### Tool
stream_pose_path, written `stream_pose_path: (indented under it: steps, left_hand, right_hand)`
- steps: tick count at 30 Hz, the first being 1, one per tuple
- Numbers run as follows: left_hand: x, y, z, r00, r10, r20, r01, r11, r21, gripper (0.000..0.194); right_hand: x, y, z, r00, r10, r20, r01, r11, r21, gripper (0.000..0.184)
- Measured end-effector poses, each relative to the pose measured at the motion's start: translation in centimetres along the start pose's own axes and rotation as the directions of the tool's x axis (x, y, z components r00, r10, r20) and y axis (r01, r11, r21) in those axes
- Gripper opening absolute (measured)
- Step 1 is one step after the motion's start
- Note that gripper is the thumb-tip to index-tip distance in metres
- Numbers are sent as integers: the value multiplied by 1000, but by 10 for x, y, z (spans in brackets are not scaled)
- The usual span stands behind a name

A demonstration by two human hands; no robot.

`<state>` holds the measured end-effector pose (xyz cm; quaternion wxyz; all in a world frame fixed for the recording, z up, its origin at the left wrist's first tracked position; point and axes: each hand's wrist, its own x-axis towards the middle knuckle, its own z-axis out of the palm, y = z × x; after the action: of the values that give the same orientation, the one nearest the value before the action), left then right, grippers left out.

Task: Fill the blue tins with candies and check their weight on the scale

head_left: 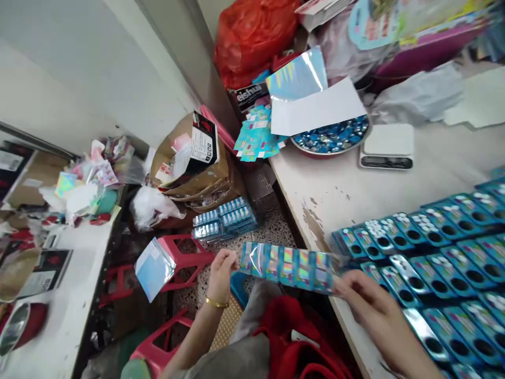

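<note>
A strip of small teal packets [286, 268] with shiny, rainbow-tinted faces stretches between my two hands above my lap. At its left end, my left hand [222, 273] pinches the edge; a gold bangle circles that wrist. My right hand [369, 295] grips the other end close to the table's edge, thumb and fingers closed on it. Right of that hand, rows of teal cards with dark round holes [442, 287] cover the white table [315, 195]. Several of the cards carry white round pieces.
A bowl of blue shiny pieces [331, 138] sits under white paper, beside a small white device [387, 146]. Stacked teal packs [224, 218] lie below, near an open cardboard box [224, 179]. Red stools [183, 258] stand left; a second table [59, 337] lies beyond.
</note>
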<state>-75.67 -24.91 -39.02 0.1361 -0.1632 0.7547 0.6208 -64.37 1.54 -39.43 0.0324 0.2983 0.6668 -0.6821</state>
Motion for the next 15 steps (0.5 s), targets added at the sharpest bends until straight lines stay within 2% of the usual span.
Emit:
stream_pose_path:
  steps: [2, 4, 6, 8, 10, 12, 15]
  left_hand:
    - [29, -41, -37, 986, -74, -147, 80, 996, 35, 44]
    - [61, -80, -64, 955, -141, -261, 163, 984, 64, 50]
    - [94, -111, -77, 928, -199, -316, 232, 970, 70, 55]
    - [125, -127, -78, 918, -240, -314, 274, 959, 69, 58]
    - [146, -128, -71, 929, -264, -260, 292, 953, 77, 59]
    - [157, -115, -70, 945, -273, -181, 294, 950, 103, 57]
    - [174, -89, -88, 953, -278, -117, 296, 936, 189, 50]
  right_hand:
    - [39, 31, 58, 997, 30, 66, -28, 999, -26, 40]
    - [73, 70, 110, 991, 71, 117, -61, 994, -85, 42]
    - [102, 103, 147, 983, 134, 127, -120, 987, -112, 44]
    - [123, 119, 168, 978, 183, 99, -169, 976, -137, 45]
    - [136, 116, 175, 978, 206, 31, -199, 968, -153, 44]
    - [142, 99, 178, 976, 212, -48, -217, 965, -150, 42]
    - [150, 65, 186, 971, 211, -113, -224, 968, -113, 39]
